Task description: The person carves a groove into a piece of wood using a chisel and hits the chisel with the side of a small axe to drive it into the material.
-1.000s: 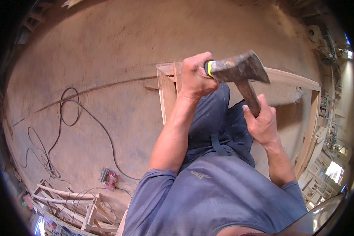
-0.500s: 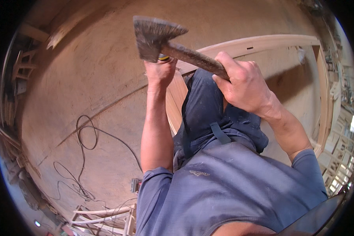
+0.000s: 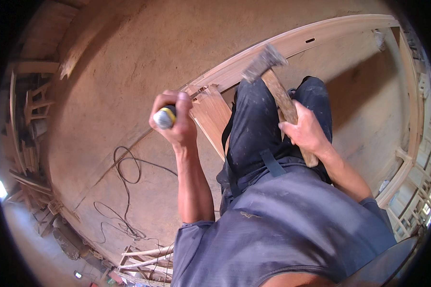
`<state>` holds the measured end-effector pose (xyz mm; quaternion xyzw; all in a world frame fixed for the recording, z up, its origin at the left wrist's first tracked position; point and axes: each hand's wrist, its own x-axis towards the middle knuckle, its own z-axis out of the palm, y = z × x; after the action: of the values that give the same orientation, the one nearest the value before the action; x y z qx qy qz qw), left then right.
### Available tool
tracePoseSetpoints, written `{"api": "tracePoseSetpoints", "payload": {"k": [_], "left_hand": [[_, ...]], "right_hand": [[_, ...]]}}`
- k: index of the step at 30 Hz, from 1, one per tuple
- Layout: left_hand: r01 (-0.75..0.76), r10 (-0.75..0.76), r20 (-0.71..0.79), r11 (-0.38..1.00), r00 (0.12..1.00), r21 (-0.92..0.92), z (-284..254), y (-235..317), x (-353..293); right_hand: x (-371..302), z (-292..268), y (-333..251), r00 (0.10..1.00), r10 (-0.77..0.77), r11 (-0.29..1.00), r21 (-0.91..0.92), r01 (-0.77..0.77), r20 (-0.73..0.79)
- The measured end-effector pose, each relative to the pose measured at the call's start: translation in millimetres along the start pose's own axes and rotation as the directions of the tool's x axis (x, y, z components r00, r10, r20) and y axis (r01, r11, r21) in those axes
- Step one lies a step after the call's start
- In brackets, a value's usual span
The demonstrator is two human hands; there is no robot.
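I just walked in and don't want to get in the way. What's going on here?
Someone is bent over a wooden frame on the floor with a tool in each hand. The left hand grips a yellow-and-black-handled tool, metal cap up, near a corner of the frame; its working end is hard to make out. The right hand holds a hatchet by its wooden handle, its head apart from that capped tool.

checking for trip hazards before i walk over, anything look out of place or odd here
Yes, the dark cord: it lies in loose, tangled loops on the floor at left, not neatly coiled, so it could catch a foot. I see nothing spilled.
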<state>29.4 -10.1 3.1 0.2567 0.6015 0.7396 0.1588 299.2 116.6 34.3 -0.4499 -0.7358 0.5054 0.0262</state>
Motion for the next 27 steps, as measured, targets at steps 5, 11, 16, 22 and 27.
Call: {"api": "tracePoseSetpoints", "payload": {"k": [5, 11, 16, 22, 27], "left_hand": [[-0.051, 0.045, 0.413, 0.999, 0.910, 0.003, 17.0, 55.2, 23.3], [0.101, -0.116, -0.131, 0.989, 0.985, -0.112, -5.9, 28.3, 57.2], [0.007, -0.017, -0.059, 0.985, 0.998, -0.175, -17.5, 2.3, 44.0], [-0.006, -0.023, -0.150, 0.982, 0.988, -0.188, -14.3, -3.1, 41.9], [-0.018, -0.006, -0.191, 0.992, 0.982, -0.126, -3.6, -4.5, 42.7]], "right_hand": [[-9.7, 1.5, 34.8, 0.908, 0.372, 0.876, 0.251, -0.413, 0.194], [18.4, 8.7, 23.2, 0.906, 0.363, 0.881, 0.236, -0.410, 0.217], [25.2, 16.3, 27.4, 0.907, 0.344, 0.903, 0.177, -0.391, 0.244], [26.3, 17.7, 27.5, 0.907, 0.339, 0.905, 0.177, -0.387, 0.252], [25.0, 19.2, 30.5, 0.919, 0.320, 0.919, 0.162, -0.360, 0.229]]}}
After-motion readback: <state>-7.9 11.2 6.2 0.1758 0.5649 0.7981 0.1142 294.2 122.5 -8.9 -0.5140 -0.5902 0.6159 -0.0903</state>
